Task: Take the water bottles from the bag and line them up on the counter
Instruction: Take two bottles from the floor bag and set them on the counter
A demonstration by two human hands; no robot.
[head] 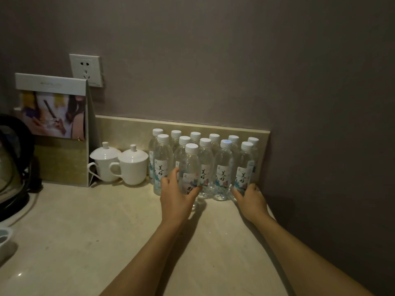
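Observation:
Several clear water bottles with white caps stand in two rows against the backsplash on the beige counter (106,231). One more bottle (190,167) stands in front of those rows, and my left hand (175,197) grips its lower half, thumb on the left and fingers round the right. My right hand (251,199) holds the base of the rightmost front-row bottle (243,167), next to the wall. A bottle with a bluish cap (224,169) stands between the two. No bag is in view.
Two white lidded cups (132,165) stand left of the bottles. A standing card holder (53,129) and a dark kettle (10,163) are further left. A wall socket (86,70) sits above. The side wall closes the counter on the right.

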